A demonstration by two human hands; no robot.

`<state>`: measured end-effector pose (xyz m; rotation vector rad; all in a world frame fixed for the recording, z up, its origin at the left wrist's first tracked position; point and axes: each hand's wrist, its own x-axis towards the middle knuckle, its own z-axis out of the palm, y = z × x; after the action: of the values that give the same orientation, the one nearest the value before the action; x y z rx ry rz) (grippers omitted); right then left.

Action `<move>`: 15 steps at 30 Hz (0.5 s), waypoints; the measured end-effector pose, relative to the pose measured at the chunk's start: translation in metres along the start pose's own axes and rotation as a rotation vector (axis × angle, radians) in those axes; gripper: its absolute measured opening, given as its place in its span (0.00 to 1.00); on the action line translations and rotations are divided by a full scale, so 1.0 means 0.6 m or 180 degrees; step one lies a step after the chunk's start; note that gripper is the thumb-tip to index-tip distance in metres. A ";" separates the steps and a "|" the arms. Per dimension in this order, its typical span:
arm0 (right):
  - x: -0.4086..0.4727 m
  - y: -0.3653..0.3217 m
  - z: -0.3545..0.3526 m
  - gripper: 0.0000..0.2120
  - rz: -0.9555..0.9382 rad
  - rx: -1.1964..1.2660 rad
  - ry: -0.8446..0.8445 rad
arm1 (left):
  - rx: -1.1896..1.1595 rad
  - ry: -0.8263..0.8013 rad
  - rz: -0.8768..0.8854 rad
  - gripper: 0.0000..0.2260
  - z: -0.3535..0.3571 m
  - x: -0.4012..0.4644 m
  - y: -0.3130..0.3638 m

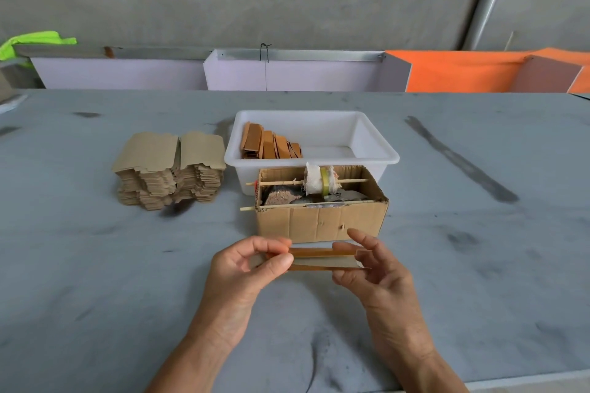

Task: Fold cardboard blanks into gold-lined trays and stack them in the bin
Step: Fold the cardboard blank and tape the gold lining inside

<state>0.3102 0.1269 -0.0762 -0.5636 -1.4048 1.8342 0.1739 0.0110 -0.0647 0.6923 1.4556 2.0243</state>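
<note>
I hold a partly folded cardboard tray (322, 260) just above the table, in front of the brown box; its gold lining shows along both long sides. My left hand (252, 268) pinches its left end between thumb and fingers. My right hand (370, 268) pinches the right end, index finger raised. A tall pile of flat brown blanks (170, 166) stands at the left. The white plastic bin (376, 150) behind holds several folded gold-lined trays (271, 145) leaning in its left half.
An open cardboard box (319, 220) sits directly behind my hands, with a tape roll on a wooden stick (321, 182) across its top. Purple and orange boards (463, 72) line the table's far edge. The table's near edge runs just below my forearms.
</note>
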 end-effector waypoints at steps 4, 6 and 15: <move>-0.007 -0.005 0.002 0.36 0.0323 0.0378 -0.0158 | 0.0044 0.0053 0.0169 0.06 -0.001 0.003 -0.003; -0.009 -0.008 0.005 0.37 0.0393 0.0446 -0.0276 | 0.0089 0.0057 0.0209 0.06 0.000 0.002 -0.003; -0.013 -0.006 0.021 0.36 0.0561 0.0848 0.0081 | 0.0316 0.0134 0.0218 0.05 0.010 -0.001 -0.001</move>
<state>0.3068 0.1135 -0.0696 -0.5850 -1.0982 2.1049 0.1786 0.0150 -0.0637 0.7542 1.5857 2.0401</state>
